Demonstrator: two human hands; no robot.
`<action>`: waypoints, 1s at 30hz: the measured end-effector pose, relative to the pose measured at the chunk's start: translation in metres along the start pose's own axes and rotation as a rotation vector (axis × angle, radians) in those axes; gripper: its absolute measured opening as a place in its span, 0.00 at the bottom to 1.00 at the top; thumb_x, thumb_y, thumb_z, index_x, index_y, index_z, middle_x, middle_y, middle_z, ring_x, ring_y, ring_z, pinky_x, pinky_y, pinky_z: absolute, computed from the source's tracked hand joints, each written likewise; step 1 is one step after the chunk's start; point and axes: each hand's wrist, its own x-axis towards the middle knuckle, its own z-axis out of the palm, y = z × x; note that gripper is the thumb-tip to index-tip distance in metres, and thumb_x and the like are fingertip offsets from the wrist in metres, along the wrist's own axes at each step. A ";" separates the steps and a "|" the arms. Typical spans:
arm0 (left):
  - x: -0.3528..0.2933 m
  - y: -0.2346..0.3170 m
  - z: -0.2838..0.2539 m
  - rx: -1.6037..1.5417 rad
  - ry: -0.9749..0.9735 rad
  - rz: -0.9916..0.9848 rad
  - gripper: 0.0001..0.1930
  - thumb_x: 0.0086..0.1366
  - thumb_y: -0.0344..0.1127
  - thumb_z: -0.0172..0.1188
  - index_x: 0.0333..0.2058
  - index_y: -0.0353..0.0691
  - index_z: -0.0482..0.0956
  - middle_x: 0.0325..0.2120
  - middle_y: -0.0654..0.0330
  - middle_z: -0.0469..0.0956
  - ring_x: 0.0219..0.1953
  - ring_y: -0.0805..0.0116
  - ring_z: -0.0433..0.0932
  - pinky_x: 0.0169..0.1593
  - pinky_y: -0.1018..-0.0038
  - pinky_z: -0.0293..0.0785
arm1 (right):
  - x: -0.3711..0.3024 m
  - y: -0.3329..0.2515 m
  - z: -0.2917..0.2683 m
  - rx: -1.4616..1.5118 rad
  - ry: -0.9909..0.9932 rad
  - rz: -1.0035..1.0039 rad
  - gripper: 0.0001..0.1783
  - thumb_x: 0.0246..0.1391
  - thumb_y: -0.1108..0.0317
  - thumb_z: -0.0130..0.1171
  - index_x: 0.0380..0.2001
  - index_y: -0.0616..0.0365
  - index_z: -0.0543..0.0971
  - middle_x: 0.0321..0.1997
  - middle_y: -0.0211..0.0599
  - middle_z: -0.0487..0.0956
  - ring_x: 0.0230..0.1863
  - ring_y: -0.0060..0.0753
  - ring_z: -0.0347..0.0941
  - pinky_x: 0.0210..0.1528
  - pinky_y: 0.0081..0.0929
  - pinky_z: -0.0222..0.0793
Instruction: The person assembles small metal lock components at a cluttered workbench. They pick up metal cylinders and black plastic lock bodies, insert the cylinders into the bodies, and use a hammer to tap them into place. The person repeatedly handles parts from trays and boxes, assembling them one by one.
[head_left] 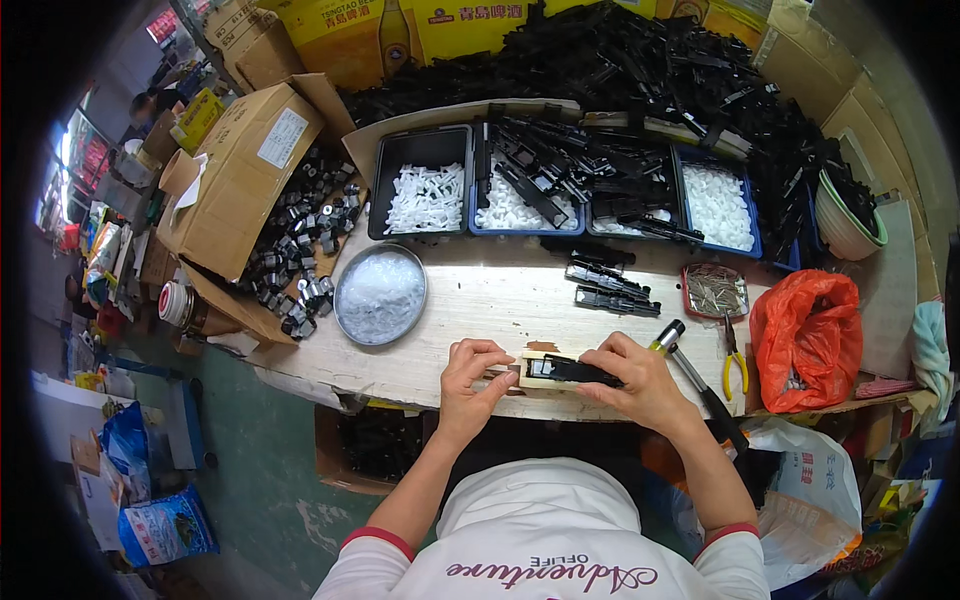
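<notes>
At the front edge of the workbench, a long black plastic part [570,370] lies on a pale block [539,381]. My right hand [645,385] grips the part's right end between thumb and fingers. At the block's left end, my left hand [468,393] is closed, thumb and fingertips together around something small and thin that I cannot make out. Just behind my right hand is a hammer [690,372], its dark handle slanting toward the front edge. Several similar black parts [612,283] lie in a short stack behind the block.
Bins of white plastic pieces [425,198] and black parts line the back, before a large black heap [640,60]. A round metal dish [381,295] and an open carton [240,180] stand left. Rightward are a pin tray [716,290], yellow-handled pliers [736,372] and a red bag [806,340].
</notes>
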 end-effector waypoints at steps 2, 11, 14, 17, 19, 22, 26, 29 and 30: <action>0.000 0.004 0.000 0.011 -0.006 -0.008 0.11 0.47 0.25 0.65 0.32 0.38 0.79 0.34 0.61 0.71 0.40 0.70 0.69 0.42 0.77 0.68 | 0.003 0.002 0.006 -0.156 0.028 -0.089 0.17 0.39 0.63 0.66 0.34 0.57 0.77 0.29 0.34 0.70 0.32 0.34 0.67 0.31 0.26 0.64; 0.000 0.003 0.003 0.024 -0.014 -0.018 0.12 0.47 0.25 0.65 0.33 0.38 0.79 0.33 0.61 0.71 0.40 0.70 0.68 0.39 0.77 0.70 | 0.008 0.009 0.027 -0.242 -0.027 -0.094 0.14 0.41 0.61 0.63 0.31 0.54 0.76 0.32 0.32 0.68 0.38 0.33 0.62 0.40 0.32 0.53; 0.000 0.002 0.005 0.014 -0.021 -0.008 0.12 0.46 0.23 0.63 0.32 0.38 0.79 0.33 0.61 0.71 0.38 0.69 0.67 0.37 0.78 0.72 | 0.008 0.005 0.027 -0.285 -0.030 -0.073 0.13 0.41 0.61 0.63 0.30 0.54 0.76 0.32 0.32 0.68 0.38 0.33 0.61 0.40 0.32 0.52; 0.001 0.004 0.007 0.024 -0.047 -0.021 0.12 0.46 0.23 0.63 0.32 0.39 0.79 0.33 0.61 0.71 0.38 0.67 0.67 0.38 0.76 0.71 | 0.008 0.003 0.028 -0.312 -0.034 -0.070 0.13 0.42 0.60 0.62 0.30 0.54 0.76 0.32 0.32 0.69 0.38 0.33 0.61 0.41 0.33 0.51; 0.003 0.006 0.008 0.063 -0.075 -0.005 0.13 0.46 0.24 0.63 0.33 0.40 0.79 0.33 0.62 0.71 0.39 0.66 0.66 0.41 0.74 0.67 | 0.008 0.001 0.028 -0.343 -0.034 -0.060 0.14 0.41 0.59 0.62 0.31 0.55 0.76 0.32 0.32 0.69 0.38 0.33 0.62 0.41 0.33 0.51; 0.008 0.012 0.011 0.185 -0.134 0.093 0.15 0.45 0.26 0.64 0.35 0.42 0.79 0.35 0.63 0.72 0.40 0.66 0.66 0.44 0.72 0.62 | 0.008 -0.001 0.024 -0.358 -0.015 -0.040 0.16 0.40 0.59 0.64 0.33 0.55 0.77 0.32 0.33 0.69 0.38 0.34 0.62 0.40 0.32 0.52; 0.015 0.013 0.015 0.385 -0.261 0.271 0.17 0.44 0.27 0.65 0.38 0.45 0.79 0.38 0.63 0.72 0.41 0.66 0.65 0.45 0.71 0.56 | 0.001 0.010 0.011 -0.275 0.105 -0.023 0.17 0.40 0.60 0.64 0.34 0.56 0.77 0.34 0.34 0.70 0.39 0.36 0.64 0.40 0.33 0.55; 0.018 0.013 0.014 0.463 -0.321 0.342 0.18 0.45 0.26 0.63 0.38 0.48 0.79 0.39 0.63 0.72 0.41 0.66 0.65 0.45 0.67 0.53 | -0.022 0.028 -0.012 -0.269 0.266 0.091 0.18 0.40 0.61 0.63 0.35 0.58 0.76 0.35 0.37 0.71 0.39 0.38 0.65 0.41 0.35 0.55; 0.019 0.015 0.013 0.484 -0.331 0.358 0.19 0.45 0.26 0.63 0.38 0.49 0.78 0.39 0.62 0.71 0.41 0.66 0.65 0.45 0.67 0.53 | -0.032 0.036 -0.019 -0.290 0.331 0.123 0.18 0.41 0.61 0.63 0.35 0.58 0.76 0.35 0.37 0.70 0.39 0.38 0.65 0.40 0.35 0.55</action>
